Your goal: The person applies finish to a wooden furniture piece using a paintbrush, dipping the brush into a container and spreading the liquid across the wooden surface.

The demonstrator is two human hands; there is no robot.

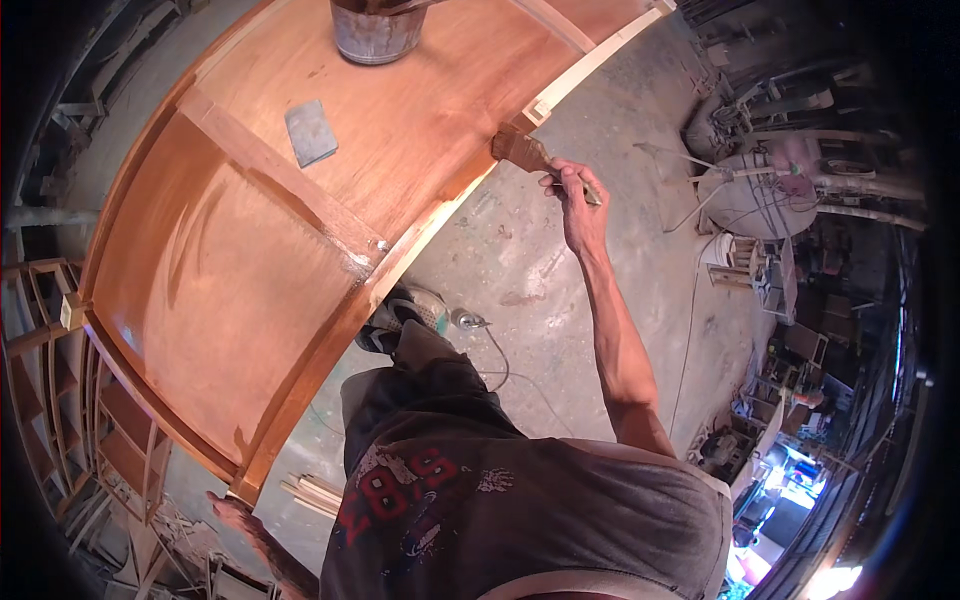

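My right hand (572, 190) is closed round the handle of a wide paintbrush (524, 150). The brush's brown, wet-looking bristles meet the edge rail of a large framed wooden panel (390, 130). Darker, glossy stain coats the rail beside the bristles, while a stretch nearer me is pale bare wood. At the panel's near left corner, my left hand (232, 512) grips the frame end; most of its fingers are hidden. On the panel lie a grey rectangular block (311, 133) and, farther off, a stained bucket (376, 36) with dark liquid.
A crossbar (275, 175) divides the panel. My shoes stand close to its near edge, beside a small power tool (466, 319) with a cord on the concrete floor (540, 260). Wooden strips (312, 494) lie at lower left; frames (130, 450) stand left, and clutter fills the right.
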